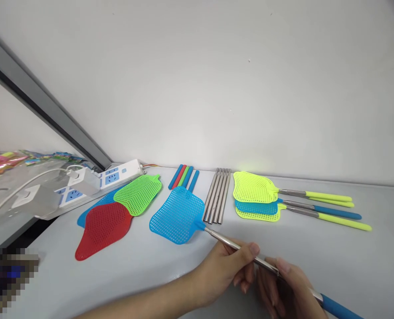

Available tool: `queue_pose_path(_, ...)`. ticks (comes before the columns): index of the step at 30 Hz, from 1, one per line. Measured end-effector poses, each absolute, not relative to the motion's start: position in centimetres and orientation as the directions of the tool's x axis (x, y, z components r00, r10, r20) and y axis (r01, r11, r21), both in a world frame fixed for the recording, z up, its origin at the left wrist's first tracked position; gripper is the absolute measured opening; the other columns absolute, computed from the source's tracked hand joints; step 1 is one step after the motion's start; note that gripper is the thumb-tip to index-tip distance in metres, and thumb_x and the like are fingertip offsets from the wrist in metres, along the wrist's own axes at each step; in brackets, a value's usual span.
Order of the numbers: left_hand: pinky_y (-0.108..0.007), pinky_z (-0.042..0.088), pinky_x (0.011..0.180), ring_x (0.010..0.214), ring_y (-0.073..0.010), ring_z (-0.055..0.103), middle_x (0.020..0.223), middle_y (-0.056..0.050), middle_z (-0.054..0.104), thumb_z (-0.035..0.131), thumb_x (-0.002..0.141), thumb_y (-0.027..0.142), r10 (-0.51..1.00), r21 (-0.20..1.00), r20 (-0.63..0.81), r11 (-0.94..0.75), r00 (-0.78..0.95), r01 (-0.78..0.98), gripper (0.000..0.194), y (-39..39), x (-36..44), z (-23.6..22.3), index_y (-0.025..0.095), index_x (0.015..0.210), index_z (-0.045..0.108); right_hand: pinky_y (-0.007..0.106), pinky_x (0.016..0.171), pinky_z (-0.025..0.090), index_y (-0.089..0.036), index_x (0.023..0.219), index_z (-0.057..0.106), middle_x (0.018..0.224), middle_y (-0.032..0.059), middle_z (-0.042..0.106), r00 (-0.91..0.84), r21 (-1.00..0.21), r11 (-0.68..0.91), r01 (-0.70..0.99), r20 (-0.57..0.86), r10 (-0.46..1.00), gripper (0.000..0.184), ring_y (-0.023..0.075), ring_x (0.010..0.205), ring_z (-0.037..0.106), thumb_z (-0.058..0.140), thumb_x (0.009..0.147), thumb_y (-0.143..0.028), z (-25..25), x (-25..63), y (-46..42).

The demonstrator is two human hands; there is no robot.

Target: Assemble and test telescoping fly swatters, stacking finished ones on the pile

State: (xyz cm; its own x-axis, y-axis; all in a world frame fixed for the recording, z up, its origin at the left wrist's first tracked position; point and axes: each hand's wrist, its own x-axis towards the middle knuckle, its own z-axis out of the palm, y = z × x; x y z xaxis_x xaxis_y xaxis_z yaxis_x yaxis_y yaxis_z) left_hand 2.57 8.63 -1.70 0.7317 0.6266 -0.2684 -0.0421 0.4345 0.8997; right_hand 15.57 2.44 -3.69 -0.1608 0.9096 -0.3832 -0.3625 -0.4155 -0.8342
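A blue fly swatter (178, 215) with a metal rod and blue grip slants across the front of the table. My left hand (230, 266) pinches its rod near the blue head. Farther down, my right hand (290, 285) is closed around the same rod, just short of the blue grip (338, 306). Behind the blue head lie several metal rods (218, 195) side by side, and several coloured grip sleeves (183, 176). Loose heads rest at the left: a red one (106, 226), a green one (139, 193) and a partly covered blue one.
At the right lies a stack of yellow and blue fly swatters (255, 188), grips pointing right. A white power strip (117, 176) with plugged-in adapters and cables runs along the left edge. Plastic-wrapped items (4, 164) are beyond the grey partition. The white wall stands behind.
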Motion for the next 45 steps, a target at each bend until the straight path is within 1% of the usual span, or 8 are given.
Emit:
queue_pose_path(11, -0.019, 0.02, 0.036, 0.035, -0.0033, 0.035, 0.041, 0.003, 0.041, 0.035, 0.079, 0.047, 0.623, 0.895, -0.267, 0.443, 0.735, -0.05, 0.048, 8.7, 2.7, -1.8, 0.012, 0.047, 0.045, 0.025, 0.038, 0.028, -0.017, 0.04, 0.048, 0.034, 0.0003, 0.039, -0.133, -0.847, -0.407, -0.343, -0.385, 0.913, 0.056, 0.0112, 0.035, 0.039, 0.035, 0.07, -0.062, -4.1, 15.8, 2.4)
queue_pose_path(20, -0.019, 0.02, 0.036, 0.033, -0.0035, 0.032, 0.037, 0.003, 0.039, 0.033, 0.078, 0.051, 0.645, 0.911, -0.308, 0.411, 0.7, 0.022, 0.053, 8.5, 2.6, -1.8, 0.013, 0.043, 0.044, 0.025, 0.039, 0.026, -0.017, 0.036, 0.049, 0.031, 0.0001, 0.034, -0.126, -0.88, -0.373, -0.292, -0.351, 0.928, 0.056, 0.0123, 0.037, 0.04, 0.038, 0.069, -0.061, -4.3, 15.5, 2.4)
queue_pose_path(28, -0.018, 0.023, 0.038, 0.037, -0.0045, 0.036, 0.04, 0.002, 0.041, 0.039, 0.077, 0.048, 0.616, 0.943, -0.226, 0.332, 0.755, 0.011, 0.048, 8.2, 2.2, -1.5, 0.011, 0.047, 0.05, 0.024, 0.04, 0.027, -0.016, 0.039, 0.047, 0.038, 0.0022, 0.043, -0.122, -0.858, -0.364, -0.361, -0.344, 0.931, 0.054, 0.0107, 0.038, 0.039, 0.034, 0.075, -0.056, -3.9, 15.7, 2.4)
queue_pose_path(35, -0.018, 0.025, 0.038, 0.036, -0.0054, 0.038, 0.039, 0.002, 0.039, 0.034, 0.08, 0.045, 0.629, 0.89, -0.3, 0.455, 0.717, -0.027, 0.05, 8.2, 2.4, -2.1, 0.012, 0.045, 0.048, 0.024, 0.038, 0.025, -0.016, 0.038, 0.047, 0.037, 0.0025, 0.043, -0.135, -0.843, -0.4, -0.359, -0.377, 0.916, 0.055, 0.0106, 0.036, 0.038, 0.035, 0.073, -0.057, -4.3, 15.6, 2.4)
queue_pose_path(38, -0.019, 0.027, 0.04, 0.04, -0.0064, 0.04, 0.046, -0.001, 0.046, 0.037, 0.077, 0.045, 0.57, 0.849, -0.247, 0.517, 0.783, -0.108, 0.047, 8.2, 2.4, -2.2, 0.01, 0.049, 0.053, 0.024, 0.039, 0.026, -0.016, 0.038, 0.046, 0.037, 0.0018, 0.043, -0.142, -0.845, -0.385, -0.371, -0.358, 0.923, 0.054, 0.0093, 0.033, 0.036, 0.036, 0.074, -0.054, -4.1, 15.5, 2.5)
queue_pose_path(40, -0.02, 0.029, 0.042, 0.042, -0.0077, 0.041, 0.051, -0.004, 0.049, 0.034, 0.076, 0.049, 0.515, 0.821, -0.177, 0.547, 0.839, -0.163, 0.051, 8.2, 2.4, -2.1, 0.008, 0.055, 0.056, 0.024, 0.039, 0.026, -0.016, 0.037, 0.045, 0.035, 0.0004, 0.04, -0.141, -0.833, -0.373, -0.409, -0.346, 0.928, 0.052, 0.0091, 0.033, 0.035, 0.037, 0.075, -0.051, -3.9, 15.4, 2.6)
queue_pose_path(42, -0.021, 0.031, 0.044, 0.044, -0.0083, 0.042, 0.053, -0.006, 0.05, 0.024, 0.077, 0.055, 0.495, 0.809, -0.132, 0.555, 0.859, -0.195, 0.061, 8.2, 2.5, -2.1, 0.008, 0.055, 0.057, 0.025, 0.041, 0.028, -0.017, 0.037, 0.043, 0.033, -0.0005, 0.037, -0.125, -0.819, -0.356, -0.451, -0.336, 0.933, 0.05, 0.0101, 0.034, 0.037, 0.038, 0.076, -0.047, -3.6, 15.3, 2.7)
queue_pose_path(45, -0.022, 0.034, 0.048, 0.045, -0.009, 0.041, 0.05, -0.004, 0.045, 0.011, 0.08, 0.052, 0.511, 0.829, -0.125, 0.524, 0.85, -0.193, 0.068, 8.3, 2.4, -2.1, 0.008, 0.054, 0.056, 0.025, 0.043, 0.031, -0.018, 0.037, 0.042, 0.033, -0.0006, 0.036, -0.086, -0.819, -0.314, -0.481, -0.312, 0.946, 0.047, 0.0116, 0.036, 0.04, 0.038, 0.076, -0.043, -3.3, 15.3, 2.8)
